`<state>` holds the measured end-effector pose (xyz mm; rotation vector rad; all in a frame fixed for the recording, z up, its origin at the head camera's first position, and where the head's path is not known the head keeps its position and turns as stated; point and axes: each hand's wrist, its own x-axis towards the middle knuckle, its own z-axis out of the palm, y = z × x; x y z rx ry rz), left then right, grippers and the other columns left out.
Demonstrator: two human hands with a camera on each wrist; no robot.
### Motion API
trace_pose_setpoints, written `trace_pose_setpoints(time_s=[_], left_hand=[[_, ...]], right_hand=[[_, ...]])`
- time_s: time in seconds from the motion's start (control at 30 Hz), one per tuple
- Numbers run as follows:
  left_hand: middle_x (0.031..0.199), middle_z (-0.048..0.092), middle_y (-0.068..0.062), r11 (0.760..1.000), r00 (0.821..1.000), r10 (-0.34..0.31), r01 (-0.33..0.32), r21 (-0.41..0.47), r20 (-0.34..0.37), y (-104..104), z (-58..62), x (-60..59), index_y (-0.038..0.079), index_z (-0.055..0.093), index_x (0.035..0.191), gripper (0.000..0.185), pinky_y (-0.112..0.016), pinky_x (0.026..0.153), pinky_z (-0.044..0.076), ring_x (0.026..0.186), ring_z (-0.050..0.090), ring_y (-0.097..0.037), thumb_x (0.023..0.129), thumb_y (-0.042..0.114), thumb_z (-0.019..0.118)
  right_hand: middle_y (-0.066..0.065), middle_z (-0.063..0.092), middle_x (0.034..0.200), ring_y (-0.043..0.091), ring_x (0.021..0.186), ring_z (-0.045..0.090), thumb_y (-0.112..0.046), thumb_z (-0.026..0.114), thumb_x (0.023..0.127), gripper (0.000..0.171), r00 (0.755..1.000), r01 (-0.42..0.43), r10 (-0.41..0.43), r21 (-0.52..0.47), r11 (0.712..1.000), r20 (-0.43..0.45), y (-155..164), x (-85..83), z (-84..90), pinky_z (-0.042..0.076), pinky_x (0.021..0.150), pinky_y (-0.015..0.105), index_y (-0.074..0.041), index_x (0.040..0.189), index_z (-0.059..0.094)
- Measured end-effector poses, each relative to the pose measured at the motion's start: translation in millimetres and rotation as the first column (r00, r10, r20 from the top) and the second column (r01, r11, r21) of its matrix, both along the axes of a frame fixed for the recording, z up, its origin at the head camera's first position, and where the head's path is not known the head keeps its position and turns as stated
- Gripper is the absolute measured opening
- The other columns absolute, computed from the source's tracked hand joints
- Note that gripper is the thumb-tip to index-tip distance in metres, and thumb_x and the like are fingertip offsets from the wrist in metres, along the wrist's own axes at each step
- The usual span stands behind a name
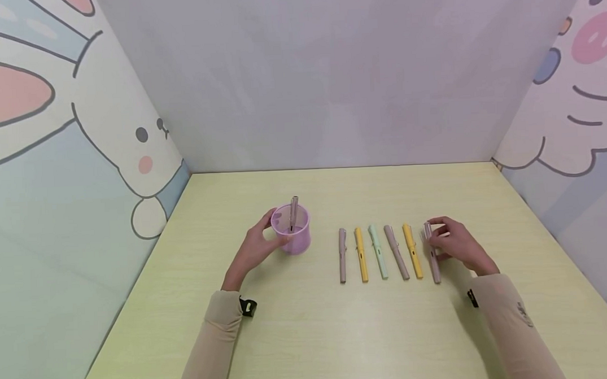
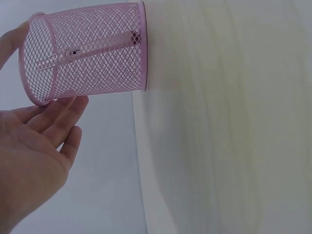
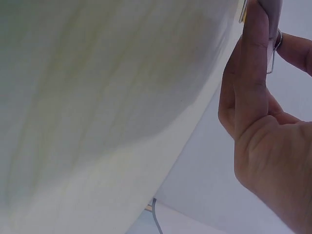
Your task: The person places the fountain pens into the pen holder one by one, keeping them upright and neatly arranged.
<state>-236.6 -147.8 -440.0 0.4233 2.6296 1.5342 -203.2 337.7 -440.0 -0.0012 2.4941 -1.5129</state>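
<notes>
Head view: a pale yellow-green counter (image 1: 309, 330) is seen, enclosed by a plain back wall and two side panels printed with cartoon animals. A pink mesh pen cup (image 1: 291, 228) is stood upright on the counter, left of centre, with one mauve pen (image 1: 294, 212) leaning inside it. The left hand (image 1: 257, 249) is placed against the cup's left side, the thumb behind the rim and the fingers lightly bent against the mesh near the front; in the left wrist view the fingers (image 2: 58, 119) are shown only loosely bent, touching the cup's rim rather than closed round it.

A row of pens is laid side by side on the counter to the right of the cup, each apart from the next: a mauve pen (image 1: 342, 255), a yellow pen (image 1: 361, 255), a mint pen (image 1: 378, 252), a second mauve pen (image 1: 396, 252), a second yellow pen (image 1: 413, 251) and an outermost mauve pen (image 1: 431, 254). The right hand (image 1: 455, 244) is set on the outermost pen, whose upper part is pinched between thumb and fingertips. In the right wrist view, the pen's clip is seen between the fingers (image 3: 253, 58). Whether that pen is lifted clear of the counter cannot be told.
</notes>
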Motion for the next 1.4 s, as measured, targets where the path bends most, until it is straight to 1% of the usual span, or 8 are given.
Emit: trace_pose_setpoints(time_s=[0.1,0.3,0.67,0.77,0.97,1.17,1.4], left_hand=[[0.152,0.051,-0.018,1.000,1.000,0.003,-0.003,-0.002,0.005,0.0,0.1,0.5,0.007,0.033,0.162,0.087,-0.066,0.114,0.030,0.143,0.042,-0.039,0.091,0.031,0.076],[0.153,0.050,-0.018,1.000,1.000,0.005,-0.005,-0.002,0.009,-0.4,0.4,1.5,0.007,0.032,0.162,0.087,-0.067,0.114,0.029,0.143,0.041,-0.040,0.091,0.033,0.076],[0.153,0.050,-0.018,1.000,1.000,-0.010,0.010,0.016,0.004,-0.6,0.5,2.4,0.007,0.033,0.162,0.086,-0.066,0.114,0.030,0.143,0.042,-0.040,0.092,0.031,0.076],[0.153,0.050,-0.017,1.000,1.000,-0.008,0.008,0.018,0.005,-0.4,0.3,2.5,0.008,0.033,0.162,0.086,-0.066,0.114,0.030,0.143,0.042,-0.039,0.092,0.031,0.076],[0.152,0.051,-0.016,1.000,1.000,-0.001,0.001,0.012,0.003,0.0,-0.5,1.5,0.009,0.033,0.162,0.087,-0.065,0.114,0.031,0.143,0.042,-0.038,0.091,0.034,0.076],[0.152,0.052,-0.014,1.000,1.000,0.002,-0.002,0.012,0.001,-0.2,-1.6,0.6,0.010,0.034,0.162,0.087,-0.065,0.114,0.031,0.143,0.043,-0.037,0.090,0.035,0.076],[0.151,0.052,-0.015,1.000,1.000,-0.001,0.001,0.019,0.001,-0.4,-0.4,1.5,0.010,0.034,0.162,0.087,-0.065,0.114,0.030,0.143,0.042,-0.036,0.091,0.036,0.076]], right_hand=[[0.028,0.050,0.116,0.021,0.089,0.061,0.000,0.058,0.099,0.057,0.999,-0.003,0.003,-0.009,1.000,-0.041,-1.0,0.4,1.6,0.062,0.068,0.039,0.014,0.149,0.033],[0.029,0.049,0.119,0.013,0.091,0.059,-0.001,0.058,0.102,0.056,0.994,0.021,-0.023,-0.020,1.000,-0.111,-2.4,-1.7,1.4,0.063,0.069,0.037,0.011,0.151,0.034],[0.029,0.049,0.122,0.008,0.091,0.056,0.001,0.057,0.103,0.056,0.975,0.065,-0.070,-0.032,0.997,-0.211,-4.5,-3.2,0.4,0.062,0.067,0.034,0.008,0.153,0.033],[0.029,0.050,0.121,0.006,0.090,0.056,0.001,0.057,0.103,0.056,0.966,0.075,-0.082,-0.036,0.997,-0.245,-6.1,-3.7,0.8,0.062,0.066,0.034,0.007,0.153,0.034],[0.026,0.050,0.121,0.004,0.091,0.056,0.001,0.057,0.103,0.056,0.945,0.092,-0.111,-0.074,0.993,-0.309,-10.7,-4.2,2.0,0.062,0.064,0.031,0.006,0.154,0.035],[0.021,0.051,0.117,0.004,0.091,0.058,0.002,0.059,0.102,0.055,0.912,0.106,-0.146,-0.122,0.987,-0.382,-16.4,-5.9,2.8,0.061,0.064,0.028,0.006,0.152,0.037],[0.014,0.051,0.115,0.005,0.092,0.059,0.005,0.060,0.101,0.054,0.892,0.091,-0.157,-0.171,0.981,-0.424,-20.5,-8.9,2.3,0.061,0.064,0.027,0.005,0.151,0.040]])
